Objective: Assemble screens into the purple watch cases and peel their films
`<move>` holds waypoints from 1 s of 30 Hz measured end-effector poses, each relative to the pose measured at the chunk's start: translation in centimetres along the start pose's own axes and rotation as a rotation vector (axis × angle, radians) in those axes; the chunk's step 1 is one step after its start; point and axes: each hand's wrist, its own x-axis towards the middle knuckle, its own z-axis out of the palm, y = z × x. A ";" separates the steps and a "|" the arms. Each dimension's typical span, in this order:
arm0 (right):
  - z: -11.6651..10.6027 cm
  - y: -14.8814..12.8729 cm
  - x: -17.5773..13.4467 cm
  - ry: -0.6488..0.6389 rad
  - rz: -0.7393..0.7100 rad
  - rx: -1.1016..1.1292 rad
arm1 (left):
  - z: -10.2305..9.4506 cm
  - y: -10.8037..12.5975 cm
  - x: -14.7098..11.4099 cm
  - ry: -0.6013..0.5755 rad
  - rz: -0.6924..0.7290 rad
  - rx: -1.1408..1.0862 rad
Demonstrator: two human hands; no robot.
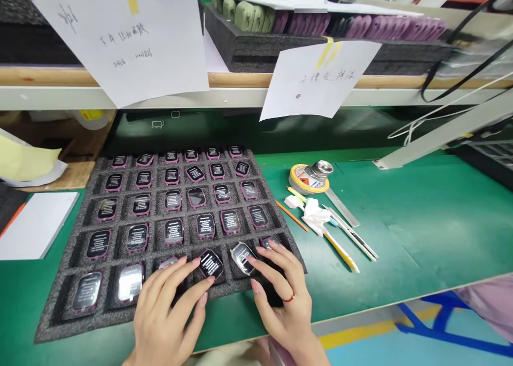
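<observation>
1. Ahead and right of left hand [167, 306], the nearer: watch [211, 264] in front row, far end leaning left; fingers spread, touching left and near edges.
2. Ahead and left of right hand [284, 296]: neighbouring watch [242, 258], also turned; fingers parted, index at right edge.
3. Around both: compartmented foam tray [100, 320] on green surface [401, 211], holding purple-rimmed watches [206, 226].

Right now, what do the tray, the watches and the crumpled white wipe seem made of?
Tray: probably foam, matte dark grey, with a speckled, grainy surface.
Watches: glossy on top, likely glass or clear plastic, given the glare; purplish around the sides, metal or plastic unclear.
Crumpled white wipe: matte, soft-looking paper or cloth, judging by its creases.
</observation>
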 end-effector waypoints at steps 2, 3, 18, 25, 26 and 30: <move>0.2 -0.3 0.3 -0.015 -0.005 -0.023 | 0.0 0.1 0.0 -0.019 -0.007 0.031; 0.3 -0.4 0.5 -0.022 -0.010 -0.037 | 0.0 0.1 0.0 -0.033 -0.006 0.053; 0.2 -0.3 3.3 -0.066 0.047 -0.030 | 0.0 0.6 0.3 -0.022 -0.056 0.051; 0.0 0.3 3.9 -0.017 0.066 -0.032 | -0.1 1.1 1.7 -0.105 -0.174 0.043; 0.0 0.4 3.8 -0.014 0.061 -0.030 | -0.2 1.2 2.1 -0.132 -0.201 0.048; -0.7 0.5 3.0 -0.098 0.054 -0.106 | -0.3 1.4 3.5 -0.209 -0.264 0.045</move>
